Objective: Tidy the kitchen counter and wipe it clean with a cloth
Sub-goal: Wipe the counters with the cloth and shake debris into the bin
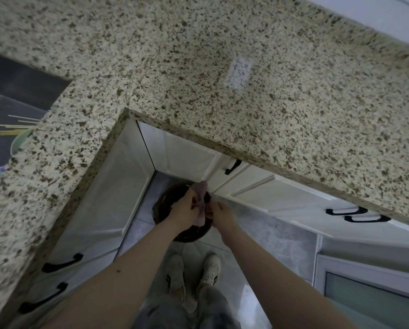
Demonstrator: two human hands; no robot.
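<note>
A pale pink cloth (200, 205) hangs between my two hands, low over a dark round bin (162, 205) on the floor in the inner corner of the cabinets. My left hand (185, 208) pinches the cloth from the left. My right hand (219, 213) grips it from the right. The speckled granite counter (222, 74) wraps in an L above and around the corner, its top bare where I see it. The bin's contents are hidden behind my hands.
White cabinet fronts with black handles (233, 166) line both sides of the corner. A sink with a green bowl and chopsticks (18, 129) lies at the far left. My shoes (192, 274) stand on grey floor tiles. A glass-panelled door (374, 295) is at lower right.
</note>
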